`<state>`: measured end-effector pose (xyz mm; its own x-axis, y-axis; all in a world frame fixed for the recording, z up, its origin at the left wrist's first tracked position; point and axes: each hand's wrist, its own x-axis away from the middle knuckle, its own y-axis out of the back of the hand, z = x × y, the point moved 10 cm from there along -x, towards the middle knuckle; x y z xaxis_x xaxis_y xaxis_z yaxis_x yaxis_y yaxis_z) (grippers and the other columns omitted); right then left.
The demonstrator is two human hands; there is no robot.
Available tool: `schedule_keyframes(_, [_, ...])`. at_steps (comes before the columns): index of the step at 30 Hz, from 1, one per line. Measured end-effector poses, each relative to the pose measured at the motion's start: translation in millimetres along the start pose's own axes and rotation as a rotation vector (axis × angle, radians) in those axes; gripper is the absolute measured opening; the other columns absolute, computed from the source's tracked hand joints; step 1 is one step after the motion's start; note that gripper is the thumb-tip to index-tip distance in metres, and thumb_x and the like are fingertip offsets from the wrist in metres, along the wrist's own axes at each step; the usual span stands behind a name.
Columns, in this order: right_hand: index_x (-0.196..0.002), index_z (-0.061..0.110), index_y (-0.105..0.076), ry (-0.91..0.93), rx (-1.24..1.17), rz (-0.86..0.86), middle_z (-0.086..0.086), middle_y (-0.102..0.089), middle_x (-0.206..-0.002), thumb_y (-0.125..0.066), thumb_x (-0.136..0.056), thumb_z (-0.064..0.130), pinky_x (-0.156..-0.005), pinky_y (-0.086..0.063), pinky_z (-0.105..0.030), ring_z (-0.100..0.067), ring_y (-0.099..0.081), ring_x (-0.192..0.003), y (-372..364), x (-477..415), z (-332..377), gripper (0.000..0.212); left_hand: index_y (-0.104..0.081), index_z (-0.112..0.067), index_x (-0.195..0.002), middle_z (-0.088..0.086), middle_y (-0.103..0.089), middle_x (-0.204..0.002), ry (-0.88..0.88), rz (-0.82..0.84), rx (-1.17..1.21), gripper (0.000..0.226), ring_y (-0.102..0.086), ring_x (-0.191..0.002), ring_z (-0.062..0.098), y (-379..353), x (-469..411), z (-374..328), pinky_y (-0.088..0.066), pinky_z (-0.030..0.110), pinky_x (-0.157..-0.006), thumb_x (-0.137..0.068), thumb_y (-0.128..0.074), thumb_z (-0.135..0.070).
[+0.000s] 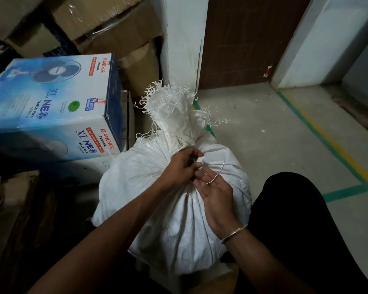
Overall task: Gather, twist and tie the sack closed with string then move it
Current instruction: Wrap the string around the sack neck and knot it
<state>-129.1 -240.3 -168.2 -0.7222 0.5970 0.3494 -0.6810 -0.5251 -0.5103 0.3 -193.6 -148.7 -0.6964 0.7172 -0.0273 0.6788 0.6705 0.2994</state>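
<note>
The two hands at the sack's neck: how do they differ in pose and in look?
The left hand is curled, pinching string against the sack; the right hand lies flatter, fingers straighter, a loop arching over it. Only the right wrist wears a bangle. Both are just below the sack's gathered top.

Fan box blocks left; floor right open.

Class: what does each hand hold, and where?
Left hand pinches the string near the sack's gathered neck; right hand lies open, the string's loose end curving over it.
</note>
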Motion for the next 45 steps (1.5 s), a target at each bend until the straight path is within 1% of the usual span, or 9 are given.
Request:
schedule_keyframes(5, [-0.103,0.015,-0.078,0.258,0.328,-0.027,-0.005,-0.078,-0.107,-0.067,-0.094,0.003,-0.086,-0.060,-0.037,-0.024,-0.073,-0.107,14,0,10,0.019,-0.061,-0.007,-0.114,0.003,-0.064,-0.097,0.023,0.017,-0.001,0.020,-0.067,-0.068,0.007,-5,2,5,-0.058,0.026,-0.060,-0.100,-0.058,0.007])
schedule_keyframes(8, [-0.092,0.004,-0.076,0.183,0.254,-0.149,-0.015,-0.078,-0.089,-0.075,-0.089,0.007,-0.073,-0.060,-0.036,-0.028,-0.077,-0.084,32,-5,5,0.005,-0.061,-0.011,-0.111,0.005,-0.063,-0.094,0.027,0.001,0.037,0.021,-0.067,-0.065,0.010,-1,1,5,-0.057,0.023,-0.061,-0.100,-0.059,0.007])
schedule_keyframes(11, [-0.082,-0.002,-0.069,0.117,0.241,-0.176,-0.019,-0.076,-0.078,-0.071,-0.091,0.004,-0.067,-0.059,-0.030,-0.026,-0.075,-0.075,33,-10,1,0.011,-0.062,-0.011,-0.111,0.006,-0.062,-0.096,0.022,-0.005,0.039,0.021,-0.066,-0.066,0.009,1,-2,7,-0.055,0.022,-0.062,-0.100,-0.060,0.007])
schedule_keyframes(17, [-0.088,-0.005,-0.066,0.111,0.231,-0.113,-0.016,-0.075,-0.080,-0.060,-0.097,-0.004,-0.069,-0.060,-0.026,-0.021,-0.073,-0.072,27,-17,0,0.012,-0.063,-0.015,-0.110,0.005,-0.063,-0.098,0.021,-0.008,0.044,0.024,-0.066,-0.068,0.008,0,-2,9,-0.057,0.027,-0.067,-0.099,-0.060,0.007])
schedule_keyframes(25, [-0.104,0.004,-0.077,0.178,0.434,-0.025,0.000,-0.080,-0.095,-0.072,-0.082,-0.014,-0.087,-0.056,-0.019,-0.010,-0.075,-0.095,15,-8,-7,0.029,-0.064,-0.026,-0.107,-0.002,-0.067,-0.098,-0.007,-0.061,-0.004,0.030,-0.067,-0.081,0.008,2,-1,11,-0.058,0.036,-0.084,-0.095,-0.065,0.001])
schedule_keyframes(30, [-0.099,0.013,-0.081,0.362,0.732,-0.046,0.022,-0.074,-0.085,-0.081,-0.080,0.001,-0.086,-0.053,-0.015,0.002,-0.073,-0.092,12,-7,6,0.022,-0.065,-0.024,-0.104,0.001,-0.064,-0.089,0.031,-0.083,0.114,0.033,-0.065,-0.067,0.008,5,0,13,-0.061,0.032,-0.064,-0.097,-0.062,0.008])
schedule_keyframes(35, [-0.081,0.023,-0.081,0.391,0.700,-0.089,0.016,-0.077,-0.076,-0.083,-0.076,-0.001,-0.077,-0.059,-0.025,-0.005,-0.075,-0.078,13,-2,11,0.025,-0.065,-0.020,-0.103,0.003,-0.062,-0.088,0.036,-0.071,0.164,0.032,-0.063,-0.061,0.004,4,0,12,-0.058,0.024,-0.056,-0.097,-0.061,0.011])
schedule_keyframes(39, [-0.077,0.015,-0.081,0.350,0.636,-0.084,0.001,-0.078,-0.073,-0.089,-0.072,0.004,-0.072,-0.061,-0.039,-0.020,-0.075,-0.070,23,-1,12,0.015,-0.064,-0.014,-0.106,0.002,-0.062,-0.084,0.045,-0.051,0.195,0.027,-0.063,-0.060,0.006,3,3,11,-0.054,0.021,-0.054,-0.097,-0.060,0.011])
schedule_keyframes(45, [-0.072,0.013,-0.080,0.357,0.622,-0.085,-0.002,-0.077,-0.074,-0.091,-0.069,0.008,-0.071,-0.062,-0.050,-0.022,-0.075,-0.072,34,4,20,0.013,-0.064,-0.015,-0.106,0.000,-0.065,-0.077,0.075,-0.053,0.196,0.026,-0.064,-0.058,0.008,4,1,17,-0.055,0.024,-0.053,-0.099,-0.060,0.009])
